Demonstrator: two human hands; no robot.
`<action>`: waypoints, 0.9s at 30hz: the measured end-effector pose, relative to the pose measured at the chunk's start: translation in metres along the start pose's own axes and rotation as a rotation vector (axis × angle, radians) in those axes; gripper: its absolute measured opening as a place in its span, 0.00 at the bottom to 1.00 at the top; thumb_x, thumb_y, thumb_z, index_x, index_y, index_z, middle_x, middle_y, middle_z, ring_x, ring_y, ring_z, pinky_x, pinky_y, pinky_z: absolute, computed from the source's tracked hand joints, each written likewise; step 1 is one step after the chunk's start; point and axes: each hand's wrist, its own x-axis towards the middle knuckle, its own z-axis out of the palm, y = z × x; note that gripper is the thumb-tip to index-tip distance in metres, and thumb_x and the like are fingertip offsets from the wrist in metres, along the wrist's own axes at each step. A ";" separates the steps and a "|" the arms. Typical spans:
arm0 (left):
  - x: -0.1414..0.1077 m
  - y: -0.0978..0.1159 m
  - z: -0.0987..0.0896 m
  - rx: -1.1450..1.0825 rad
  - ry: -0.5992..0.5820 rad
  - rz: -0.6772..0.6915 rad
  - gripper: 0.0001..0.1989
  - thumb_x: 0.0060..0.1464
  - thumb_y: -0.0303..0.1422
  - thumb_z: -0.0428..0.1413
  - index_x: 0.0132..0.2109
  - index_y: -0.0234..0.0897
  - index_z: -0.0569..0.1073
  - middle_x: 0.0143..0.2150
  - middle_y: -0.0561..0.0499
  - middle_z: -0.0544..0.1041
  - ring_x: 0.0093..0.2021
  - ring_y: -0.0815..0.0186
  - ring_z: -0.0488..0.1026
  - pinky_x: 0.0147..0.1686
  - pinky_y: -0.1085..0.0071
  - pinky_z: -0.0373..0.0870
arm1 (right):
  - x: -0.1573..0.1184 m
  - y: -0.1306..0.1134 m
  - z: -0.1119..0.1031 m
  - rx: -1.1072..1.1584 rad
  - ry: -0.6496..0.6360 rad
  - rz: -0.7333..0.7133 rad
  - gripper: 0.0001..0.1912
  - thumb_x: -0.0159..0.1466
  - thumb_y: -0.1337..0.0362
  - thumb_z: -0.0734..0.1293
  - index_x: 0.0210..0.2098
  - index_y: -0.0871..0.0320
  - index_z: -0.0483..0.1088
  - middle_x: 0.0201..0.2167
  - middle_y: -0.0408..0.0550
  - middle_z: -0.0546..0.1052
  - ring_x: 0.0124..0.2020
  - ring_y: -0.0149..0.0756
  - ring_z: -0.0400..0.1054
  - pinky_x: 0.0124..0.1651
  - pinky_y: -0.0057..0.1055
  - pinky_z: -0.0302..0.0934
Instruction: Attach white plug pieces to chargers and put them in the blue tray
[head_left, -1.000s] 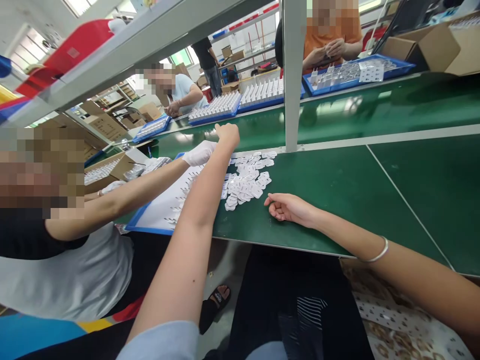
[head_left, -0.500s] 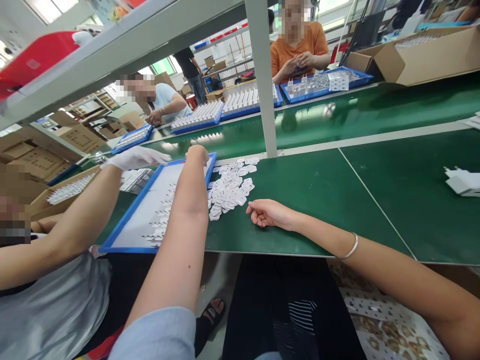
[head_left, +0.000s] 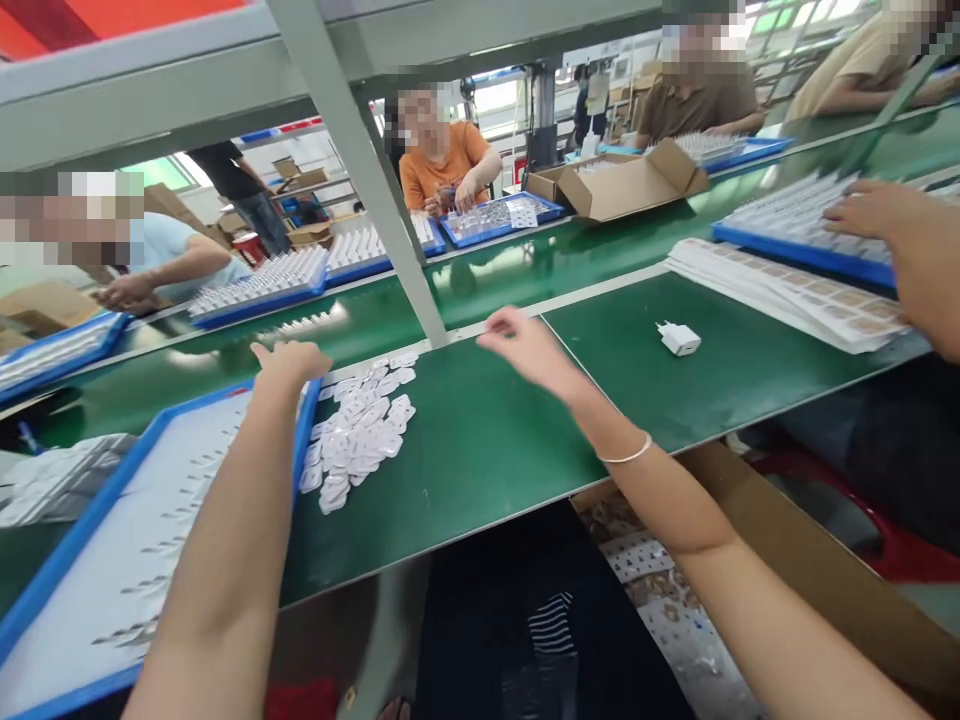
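My left hand [head_left: 291, 362] is over the far right corner of a blue-rimmed tray [head_left: 306, 425], its fingers apart and nothing seen in them. Rows of small pronged parts [head_left: 169, 565] stand in that tray, partly hidden by my left forearm. Beside the tray lies a loose pile of flat white pieces [head_left: 364, 435]. My right hand [head_left: 517, 345], with a bangle on the wrist, is raised above the green table with its fingers curled together; whatever is between them, if anything, is too small to make out. A white plug adapter [head_left: 679, 338] lies to its right.
A metal post [head_left: 375, 170] rises at the table's far edge. Stacked white sheets [head_left: 787, 295] and a blue tray of parts [head_left: 806, 240], with another person's hand over it, are at the right. Across the green belt [head_left: 495, 270] people sit by trays and an open carton [head_left: 622, 185].
The view has swung right. My right hand has risen from beside the pile towards the table's far edge. The gloved hand of the person at left is out of view.
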 end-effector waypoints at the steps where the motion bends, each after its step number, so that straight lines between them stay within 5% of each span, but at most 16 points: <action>1: -0.012 0.007 -0.002 0.017 0.031 -0.019 0.14 0.59 0.40 0.56 0.40 0.32 0.76 0.47 0.39 0.80 0.56 0.42 0.70 0.56 0.25 0.53 | -0.003 0.002 -0.029 -0.102 0.182 -0.022 0.19 0.64 0.66 0.68 0.54 0.57 0.65 0.65 0.59 0.62 0.68 0.49 0.50 0.63 0.45 0.53; 3: -0.049 0.023 -0.006 -0.005 0.114 -0.033 0.14 0.63 0.38 0.51 0.49 0.37 0.76 0.58 0.40 0.77 0.62 0.46 0.67 0.63 0.30 0.48 | -0.016 0.016 -0.084 -0.660 0.722 0.062 0.29 0.62 0.66 0.71 0.60 0.64 0.61 0.68 0.71 0.54 0.70 0.63 0.43 0.63 0.57 0.48; 4: -0.071 0.033 -0.007 -0.045 0.202 0.009 0.16 0.64 0.38 0.49 0.52 0.40 0.74 0.60 0.43 0.75 0.62 0.49 0.67 0.65 0.36 0.49 | -0.025 0.025 -0.108 -0.841 0.864 0.195 0.34 0.61 0.65 0.72 0.63 0.66 0.59 0.68 0.77 0.53 0.70 0.68 0.42 0.62 0.61 0.46; 6: -0.118 0.054 -0.006 -0.173 0.403 0.099 0.15 0.64 0.38 0.49 0.53 0.42 0.74 0.56 0.44 0.77 0.60 0.51 0.70 0.65 0.44 0.53 | -0.042 0.044 -0.144 -0.972 0.908 0.443 0.38 0.61 0.63 0.72 0.66 0.67 0.58 0.66 0.81 0.56 0.67 0.71 0.50 0.56 0.58 0.51; 8: -0.160 0.076 0.003 -0.277 0.498 0.194 0.14 0.63 0.36 0.51 0.54 0.42 0.74 0.54 0.43 0.78 0.57 0.51 0.73 0.62 0.49 0.58 | -0.055 0.057 -0.164 -0.972 0.881 0.530 0.30 0.62 0.65 0.70 0.61 0.70 0.64 0.57 0.85 0.67 0.60 0.71 0.62 0.50 0.55 0.55; 11: -0.205 0.103 0.028 -0.360 0.500 0.263 0.16 0.62 0.31 0.52 0.56 0.38 0.72 0.54 0.40 0.78 0.57 0.51 0.73 0.60 0.52 0.62 | -0.062 0.059 -0.164 -0.983 0.771 0.523 0.17 0.62 0.64 0.67 0.48 0.67 0.74 0.48 0.84 0.73 0.53 0.70 0.68 0.44 0.52 0.56; 15: -0.235 0.124 0.059 -0.389 0.420 0.300 0.26 0.62 0.33 0.55 0.65 0.36 0.63 0.62 0.36 0.72 0.65 0.48 0.66 0.65 0.51 0.57 | -0.062 0.041 -0.100 -0.911 0.440 0.245 0.10 0.58 0.59 0.71 0.38 0.56 0.74 0.40 0.61 0.79 0.45 0.52 0.73 0.45 0.42 0.60; 18: -0.242 0.126 0.067 -0.479 0.338 0.308 0.34 0.60 0.38 0.58 0.69 0.34 0.57 0.66 0.33 0.67 0.68 0.46 0.62 0.67 0.48 0.55 | -0.067 0.023 -0.022 -0.530 -0.127 -0.112 0.14 0.57 0.56 0.73 0.39 0.56 0.72 0.35 0.51 0.79 0.37 0.43 0.73 0.42 0.37 0.64; 22: -0.247 0.108 0.071 -0.842 0.164 0.176 0.19 0.61 0.29 0.55 0.58 0.39 0.67 0.54 0.42 0.77 0.53 0.56 0.75 0.53 0.59 0.71 | -0.053 0.004 0.058 -0.256 -0.739 -0.229 0.16 0.58 0.58 0.73 0.44 0.55 0.70 0.35 0.47 0.80 0.36 0.38 0.73 0.42 0.34 0.66; 24: -0.252 0.095 0.075 -1.034 0.141 0.003 0.15 0.59 0.28 0.56 0.53 0.40 0.69 0.48 0.46 0.77 0.47 0.61 0.75 0.47 0.65 0.72 | -0.028 0.002 0.081 -0.216 -0.844 -0.175 0.15 0.61 0.57 0.71 0.45 0.56 0.70 0.37 0.49 0.80 0.36 0.37 0.74 0.41 0.34 0.66; 27: -0.260 0.079 0.081 -1.323 0.152 -0.213 0.20 0.57 0.35 0.61 0.55 0.43 0.67 0.44 0.50 0.75 0.41 0.66 0.73 0.42 0.70 0.71 | 0.018 0.011 0.108 -0.353 -0.701 -0.188 0.10 0.63 0.62 0.67 0.43 0.58 0.73 0.36 0.48 0.79 0.35 0.35 0.72 0.40 0.32 0.64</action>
